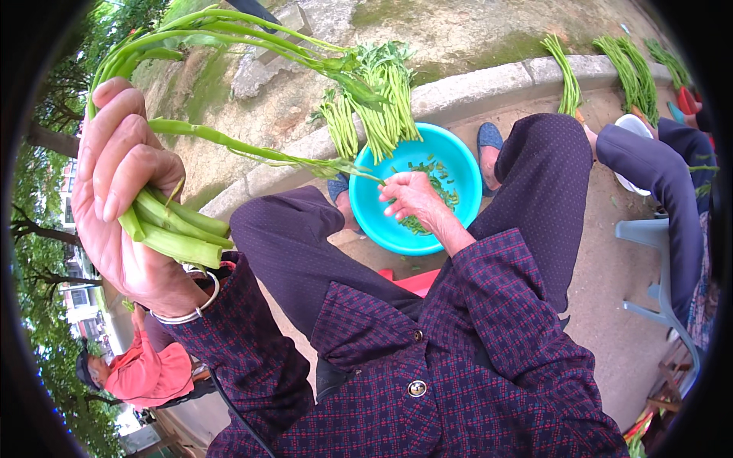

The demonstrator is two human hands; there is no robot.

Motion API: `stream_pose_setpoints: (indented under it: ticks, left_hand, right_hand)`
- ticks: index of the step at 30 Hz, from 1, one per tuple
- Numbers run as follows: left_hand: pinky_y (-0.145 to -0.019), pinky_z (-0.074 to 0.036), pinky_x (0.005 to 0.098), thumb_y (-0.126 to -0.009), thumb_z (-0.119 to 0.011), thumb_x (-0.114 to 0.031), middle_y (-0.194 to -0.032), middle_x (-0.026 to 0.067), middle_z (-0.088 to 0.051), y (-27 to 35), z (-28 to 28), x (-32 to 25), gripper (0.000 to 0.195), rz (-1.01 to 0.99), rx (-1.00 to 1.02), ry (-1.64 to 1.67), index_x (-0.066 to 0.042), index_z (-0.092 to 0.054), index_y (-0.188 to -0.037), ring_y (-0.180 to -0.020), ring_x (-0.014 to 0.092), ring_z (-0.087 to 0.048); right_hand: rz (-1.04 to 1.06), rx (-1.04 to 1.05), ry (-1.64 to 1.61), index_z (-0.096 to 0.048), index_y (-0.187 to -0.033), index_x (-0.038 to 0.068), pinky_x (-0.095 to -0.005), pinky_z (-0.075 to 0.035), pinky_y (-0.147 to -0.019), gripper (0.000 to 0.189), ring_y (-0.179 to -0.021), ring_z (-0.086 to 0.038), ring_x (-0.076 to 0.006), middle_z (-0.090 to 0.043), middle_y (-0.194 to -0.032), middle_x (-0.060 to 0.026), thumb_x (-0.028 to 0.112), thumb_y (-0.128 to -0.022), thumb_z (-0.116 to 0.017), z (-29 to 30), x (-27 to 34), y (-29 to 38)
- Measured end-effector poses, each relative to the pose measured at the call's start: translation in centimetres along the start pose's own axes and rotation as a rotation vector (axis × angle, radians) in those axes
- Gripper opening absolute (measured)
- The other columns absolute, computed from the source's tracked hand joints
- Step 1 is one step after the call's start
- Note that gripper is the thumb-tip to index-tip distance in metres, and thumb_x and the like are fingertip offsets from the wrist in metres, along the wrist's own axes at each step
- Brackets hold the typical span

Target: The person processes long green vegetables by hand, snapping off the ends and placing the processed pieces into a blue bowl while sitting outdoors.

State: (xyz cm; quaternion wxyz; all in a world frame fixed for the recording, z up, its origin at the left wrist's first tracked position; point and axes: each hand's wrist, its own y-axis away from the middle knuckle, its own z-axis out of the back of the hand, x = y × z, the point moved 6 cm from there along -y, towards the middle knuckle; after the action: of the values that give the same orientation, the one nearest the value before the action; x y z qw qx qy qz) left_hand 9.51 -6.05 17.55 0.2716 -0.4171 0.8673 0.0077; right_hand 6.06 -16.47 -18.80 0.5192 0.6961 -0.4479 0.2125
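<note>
My left hand [126, 177] is raised at the upper left, fingers wrapped around a bunch of long green vegetable stems [180, 232]. Their thick ends jut out below the fist, and the thin ends arch over to the right. One stem [223, 138] stretches across to my right hand [421, 200], whose thumb and fingers pinch its tip. That hand is above a turquoise plastic basin [415, 247] standing between my feet. Short green pieces [438, 177] are scattered over the basin's bottom. Beyond it, a pile of leafy stems [381, 117] leans across the kerb, its ends by the basin's rim.
A stone kerb [475, 86] curves behind the basin, bearing more stem bundles [564, 80] to the right. Another person's leg [647, 149] and a grey-blue plastic chair [661, 240] are at right. A person in a red jacket [152, 366] is at lower left. Something red [415, 283] shows beneath me.
</note>
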Motion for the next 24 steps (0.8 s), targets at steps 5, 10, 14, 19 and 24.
stream_pose_setpoints:
  ticks: [5, 10, 14, 19, 24]
  left_hand:
    - [-0.043, -0.037, 0.0235, -0.091, -0.034, -0.003, -0.066, 0.0036, -0.037, -0.1, -0.2, 0.1, 0.008, -0.009, -0.015, 0.004, 0.001, -0.034, -0.098, -0.05, 0.012, -0.039]
    - [-0.041, -0.037, 0.022, -0.092, -0.033, -0.003, -0.066, 0.0025, -0.037, -0.2, -0.7, 0.8, 0.005, -0.034, -0.035, 0.016, -0.001, -0.034, -0.095, -0.047, 0.01, -0.037]
    - [-0.037, -0.035, 0.0196, -0.093, -0.032, -0.004, -0.065, 0.0018, -0.037, -0.3, -1.4, 1.1, 0.003, -0.07, -0.083, 0.029, -0.005, -0.035, -0.092, -0.045, 0.008, -0.036]
    - [-0.036, -0.036, 0.0199, -0.093, -0.032, -0.004, -0.065, 0.002, -0.037, 0.1, -1.9, 1.4, 0.004, -0.089, -0.089, 0.033, -0.005, -0.035, -0.09, -0.045, 0.008, -0.037]
    - [-0.036, -0.036, 0.0204, -0.093, -0.031, -0.004, -0.064, 0.002, -0.036, 0.3, -2.1, 1.8, 0.007, -0.134, -0.11, 0.067, -0.005, -0.035, -0.088, -0.045, 0.009, -0.036]
  right_hand:
    - [0.248, -0.395, 0.181, -0.063, -0.083, 0.0, -0.0275, -0.048, -0.043, 0.015, -0.051, -0.061, -0.0151, -0.064, -0.068, -0.0091, 0.011, -0.078, -0.055, 1.7, 0.9, 0.1]
    - [0.547, -0.601, 0.553, -0.065, -0.084, 0.0, -0.0359, -0.05, -0.058, 0.019, -0.061, -0.064, -0.0249, -0.064, -0.068, -0.0136, 0.014, -0.077, -0.055, 0.8, 3.0, 1.8]
    - [0.696, -0.722, 0.7, -0.065, -0.084, 0.001, -0.0401, -0.049, -0.065, 0.018, -0.068, -0.062, -0.032, -0.065, -0.074, -0.0155, 0.014, -0.076, -0.055, 0.5, 3.1, 2.7]
    - [0.752, -0.211, 0.444, -0.065, -0.087, 0.004, -0.0373, -0.05, -0.066, 0.018, -0.071, -0.063, -0.0291, -0.064, -0.081, -0.0157, 0.011, -0.075, -0.053, -3.2, 4.9, 3.5]
    - [0.618, 0.033, 0.497, -0.061, -0.102, 0.001, -0.0295, -0.05, -0.065, 0.026, -0.068, -0.063, -0.0176, -0.066, -0.087, -0.0134, 0.01, -0.081, -0.05, -5.8, 3.5, 3.5]
